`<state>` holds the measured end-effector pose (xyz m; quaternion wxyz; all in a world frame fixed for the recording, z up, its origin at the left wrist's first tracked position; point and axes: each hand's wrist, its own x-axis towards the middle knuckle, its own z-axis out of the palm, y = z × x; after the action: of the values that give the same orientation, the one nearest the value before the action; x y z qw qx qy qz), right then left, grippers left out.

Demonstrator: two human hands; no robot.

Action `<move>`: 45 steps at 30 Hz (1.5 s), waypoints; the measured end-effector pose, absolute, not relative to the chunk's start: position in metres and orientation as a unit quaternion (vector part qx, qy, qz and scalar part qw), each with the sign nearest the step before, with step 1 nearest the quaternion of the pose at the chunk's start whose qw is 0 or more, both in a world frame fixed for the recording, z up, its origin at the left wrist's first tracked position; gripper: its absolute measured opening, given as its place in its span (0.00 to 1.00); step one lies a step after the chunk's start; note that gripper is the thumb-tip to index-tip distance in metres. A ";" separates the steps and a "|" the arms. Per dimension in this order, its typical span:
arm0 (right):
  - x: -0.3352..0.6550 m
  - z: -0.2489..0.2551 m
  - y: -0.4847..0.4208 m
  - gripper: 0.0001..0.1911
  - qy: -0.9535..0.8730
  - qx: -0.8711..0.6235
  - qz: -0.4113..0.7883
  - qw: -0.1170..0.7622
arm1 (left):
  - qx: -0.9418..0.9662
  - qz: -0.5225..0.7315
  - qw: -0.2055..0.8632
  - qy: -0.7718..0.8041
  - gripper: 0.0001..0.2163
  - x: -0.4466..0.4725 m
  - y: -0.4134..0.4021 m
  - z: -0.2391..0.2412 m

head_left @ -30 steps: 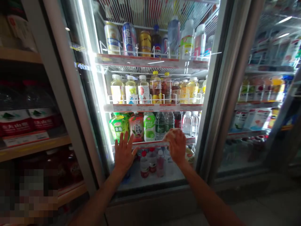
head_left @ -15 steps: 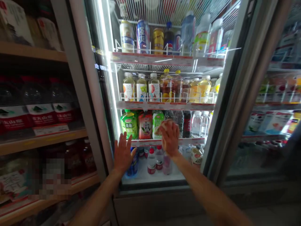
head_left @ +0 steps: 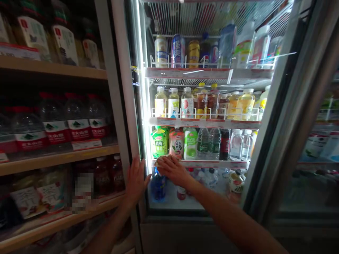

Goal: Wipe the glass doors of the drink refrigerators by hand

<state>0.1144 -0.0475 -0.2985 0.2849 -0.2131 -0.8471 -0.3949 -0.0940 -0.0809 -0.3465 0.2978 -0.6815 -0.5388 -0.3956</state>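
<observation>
My right hand (head_left: 174, 170) is closed over a crumpled, light-coloured cloth (head_left: 159, 161) and presses it to the glass door (head_left: 198, 204) of a lit drinks fridge. The cloth is mostly hidden under my fingers; it sits in front of the lower left shelf edge, just below the green (head_left: 159, 143) and red drink bottles (head_left: 176, 143). My left hand (head_left: 136, 180) is open, fingers pointing up, laid against the left door frame (head_left: 127, 106) and empty.
Left of the fridge, wooden shelves (head_left: 53, 159) hold red-capped water bottles (head_left: 76, 118) and other drinks. A metal door frame (head_left: 299, 116) runs down the right side, with another drinks fridge beyond. Cans (head_left: 178, 51) and bottles fill the racks behind the glass.
My right hand has slid left and slightly down across the glass with the cloth. My left hand stays raised by the left frame. The view has swung left, showing more of the wooden shelves.
</observation>
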 end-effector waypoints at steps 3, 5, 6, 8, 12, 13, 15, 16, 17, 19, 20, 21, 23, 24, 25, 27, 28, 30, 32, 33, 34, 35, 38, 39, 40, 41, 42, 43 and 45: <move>0.091 -0.292 -0.046 0.22 -0.802 -0.299 -0.377 0.353 | -0.665 -0.412 0.303 -0.545 0.27 -0.108 -0.084 -0.344; 0.082 -0.295 -0.047 0.22 -0.811 -0.274 -0.381 0.348 | -0.659 -0.414 0.309 -0.546 0.26 -0.115 -0.086 -0.344; 0.080 -0.299 -0.048 0.22 -0.832 -0.236 -0.387 0.321 | -0.660 -0.413 0.313 -0.544 0.26 -0.119 -0.087 -0.343; 0.080 -0.305 -0.049 0.21 -0.865 -0.155 -0.398 0.262 | -0.663 -0.408 0.322 -0.539 0.25 -0.124 -0.087 -0.342; 0.088 -0.297 -0.045 0.20 -0.828 -0.217 -0.403 0.323 | -0.662 -0.411 0.330 -0.532 0.25 -0.123 -0.087 -0.336; 0.092 -0.294 -0.045 0.21 -0.807 -0.253 -0.402 0.352 | -0.662 -0.413 0.332 -0.530 0.25 -0.121 -0.086 -0.335; 0.104 -0.296 -0.045 0.20 -0.794 -0.266 -0.411 0.360 | -0.666 -0.412 0.336 -0.524 0.24 -0.116 -0.086 -0.334; 0.112 -0.299 -0.047 0.20 -0.807 -0.240 -0.420 0.338 | -0.670 -0.409 0.337 -0.520 0.24 -0.112 -0.085 -0.333; 0.120 -0.304 -0.048 0.19 -0.824 -0.206 -0.429 0.308 | -0.676 -0.404 0.336 -0.517 0.24 -0.109 -0.084 -0.334; 0.139 -0.310 -0.051 0.19 -0.840 -0.175 -0.437 0.269 | -0.685 -0.397 0.333 -0.513 0.23 -0.101 -0.083 -0.334; 0.148 -0.311 -0.052 0.20 -0.833 -0.198 -0.436 0.277 | -0.688 -0.395 0.330 -0.511 0.23 -0.097 -0.082 -0.334; 0.157 -0.311 -0.053 0.21 -0.813 -0.243 -0.432 0.305 | -0.692 -0.394 0.327 -0.509 0.23 -0.092 -0.081 -0.334; 0.174 -0.309 -0.056 0.23 -0.757 -0.335 -0.420 0.372 | -0.698 -0.397 0.328 -0.498 0.24 -0.082 -0.080 -0.332; 0.182 -0.308 -0.057 0.24 -0.742 -0.352 -0.419 0.387 | -0.703 -0.398 0.330 -0.489 0.24 -0.076 -0.079 -0.330; 0.189 -0.309 -0.059 0.23 -0.745 -0.343 -0.426 0.382 | -0.707 -0.400 0.333 -0.479 0.25 -0.070 -0.079 -0.327; 0.203 -0.310 -0.062 0.20 -0.785 -0.274 -0.451 0.325 | -0.714 -0.403 0.342 -0.459 0.25 -0.058 -0.077 -0.319; 0.209 -0.310 -0.063 0.20 -0.800 -0.246 -0.460 0.296 | -0.717 -0.404 0.347 -0.449 0.25 -0.052 -0.076 -0.314; 0.220 -0.305 -0.063 0.19 -0.787 -0.265 -0.466 0.305 | -0.722 -0.409 0.355 -0.432 0.25 -0.040 -0.073 -0.302; 0.228 -0.300 -0.063 0.20 -0.729 -0.347 -0.456 0.374 | -0.723 -0.417 0.362 -0.415 0.26 -0.029 -0.069 -0.288; 0.232 -0.299 -0.064 0.21 -0.705 -0.374 -0.451 0.400 | -0.723 -0.422 0.367 -0.406 0.27 -0.024 -0.067 -0.282; 0.236 -0.300 -0.065 0.21 -0.700 -0.378 -0.449 0.407 | -0.723 -0.426 0.372 -0.397 0.28 -0.019 -0.066 -0.275; 0.240 -0.304 -0.066 0.21 -0.714 -0.360 -0.452 0.394 | -0.724 -0.429 0.377 -0.388 0.28 -0.014 -0.064 -0.270; 0.254 -0.314 -0.069 0.19 -0.789 -0.262 -0.465 0.303 | -0.731 -0.430 0.386 -0.363 0.30 -0.001 -0.060 -0.256; 0.258 -0.314 -0.068 0.19 -0.794 -0.258 -0.466 0.294 | -0.732 -0.430 0.388 -0.360 0.30 0.003 -0.059 -0.254; 0.262 -0.312 -0.067 0.20 -0.783 -0.278 -0.465 0.306 | -0.732 -0.428 0.391 -0.358 0.30 0.006 -0.058 -0.252; 0.265 -0.308 -0.066 0.21 -0.760 -0.314 -0.461 0.333 | -0.732 -0.427 0.394 -0.356 0.30 0.009 -0.056 -0.250; 0.267 -0.304 -0.065 0.21 -0.730 -0.354 -0.455 0.367 | -0.731 -0.426 0.397 -0.357 0.30 0.012 -0.055 -0.250; 0.269 -0.300 -0.064 0.22 -0.702 -0.386 -0.448 0.396 | -0.730 -0.424 0.399 -0.358 0.30 0.015 -0.054 -0.251; 0.274 -0.298 -0.064 0.22 -0.696 -0.391 -0.445 0.406 | -0.733 -0.418 0.402 -0.356 0.29 0.018 -0.052 -0.254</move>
<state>0.2738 -0.0642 -0.2983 0.4058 -0.3913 -0.6959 -0.4449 0.0179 -0.0519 -0.2545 0.4018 -0.7329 -0.3560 -0.4180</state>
